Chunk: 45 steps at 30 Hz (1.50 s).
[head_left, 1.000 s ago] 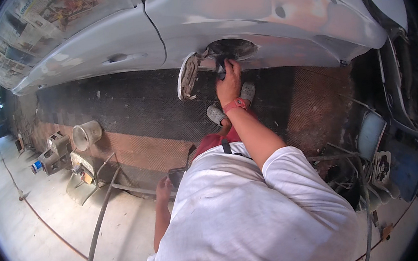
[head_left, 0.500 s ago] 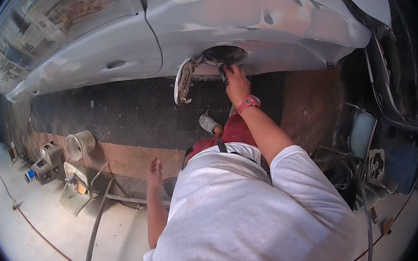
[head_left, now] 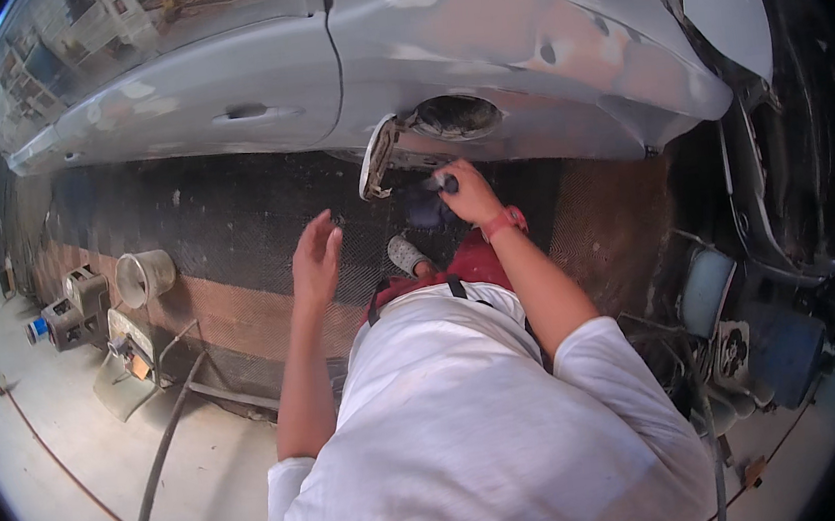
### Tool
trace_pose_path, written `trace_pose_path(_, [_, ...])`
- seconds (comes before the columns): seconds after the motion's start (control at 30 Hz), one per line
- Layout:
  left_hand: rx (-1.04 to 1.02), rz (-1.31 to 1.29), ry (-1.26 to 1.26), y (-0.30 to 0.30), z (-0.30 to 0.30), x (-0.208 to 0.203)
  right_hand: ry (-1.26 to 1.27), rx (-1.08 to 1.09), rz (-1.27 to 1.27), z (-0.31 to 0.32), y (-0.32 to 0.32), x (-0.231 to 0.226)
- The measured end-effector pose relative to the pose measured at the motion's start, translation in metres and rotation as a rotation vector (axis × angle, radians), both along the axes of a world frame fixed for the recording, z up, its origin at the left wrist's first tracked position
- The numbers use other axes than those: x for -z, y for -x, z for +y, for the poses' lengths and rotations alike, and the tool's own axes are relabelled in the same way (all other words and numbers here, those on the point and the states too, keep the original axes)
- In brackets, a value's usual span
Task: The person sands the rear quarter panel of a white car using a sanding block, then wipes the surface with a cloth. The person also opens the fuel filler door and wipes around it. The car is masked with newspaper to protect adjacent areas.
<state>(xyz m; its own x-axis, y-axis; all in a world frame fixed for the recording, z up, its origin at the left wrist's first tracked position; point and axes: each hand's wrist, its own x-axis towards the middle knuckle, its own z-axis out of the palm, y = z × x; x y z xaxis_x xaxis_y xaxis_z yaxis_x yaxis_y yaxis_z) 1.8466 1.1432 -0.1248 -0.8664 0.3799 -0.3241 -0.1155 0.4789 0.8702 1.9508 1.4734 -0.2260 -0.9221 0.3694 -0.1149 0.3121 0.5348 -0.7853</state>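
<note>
In front of me is a grey car body panel (head_left: pixel 388 62) with paler, sanded-looking patches. Its round fuel filler recess (head_left: pixel 459 116) is uncovered, and the fuel flap (head_left: pixel 380 159) stands swung out to the left of it. My right hand (head_left: pixel 471 193), a red watch on its wrist, is just below the recess, apart from the panel. Its fingers are closed on a small dark thing whose kind I cannot make out. My left hand (head_left: pixel 317 260) is raised over the mat, its fingers apart and nothing in it.
A dark and brown mat (head_left: pixel 233 218) covers the floor along the car. At left are a pale bucket (head_left: pixel 145 278), a grey crate-like block (head_left: pixel 75 308) and a chair (head_left: pixel 132 373). A blue chair (head_left: pixel 709 293) and clutter stand at right. A hose (head_left: pixel 170 455) runs behind me.
My right hand has drawn back from the filler recess toward me, still with the dark thing. My left hand has risen forward, nearer the car.
</note>
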Motion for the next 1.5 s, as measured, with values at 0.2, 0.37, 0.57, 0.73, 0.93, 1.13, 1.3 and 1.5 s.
trace_pose_path(0.2, [-0.007,0.268,0.009,0.032,0.075,-0.054,1.045,0.606,-0.208,-0.008,-0.06,-0.023])
trace_pose_path(0.37, [-0.072,0.278,0.224,0.034,0.109,-0.072,1.344,0.512,-0.129,-0.01,-0.027,-0.02])
trace_pose_path(0.57, [-0.119,0.365,0.361,0.025,0.13,-0.076,1.206,0.303,0.018,-0.034,0.065,0.013])
trace_pose_path(0.73, [-0.068,0.427,0.513,0.022,0.138,-0.079,0.734,0.375,0.075,-0.094,0.075,0.033])
trace_pose_path(0.93, [-0.133,0.392,0.482,0.013,0.143,-0.074,0.959,0.206,-0.115,-0.095,0.04,0.013])
trace_pose_path(1.13, [-0.092,0.301,0.483,-0.009,0.169,-0.076,1.034,-0.218,-0.212,0.0,-0.027,-0.001])
trace_pose_path(1.3, [-0.049,0.31,0.541,-0.041,0.229,-0.066,0.637,-0.192,-0.303,0.136,-0.151,0.051])
trace_pose_path(1.5, [-0.055,0.197,0.549,-0.034,0.286,-0.047,0.32,0.262,-0.738,0.26,-0.355,0.08])
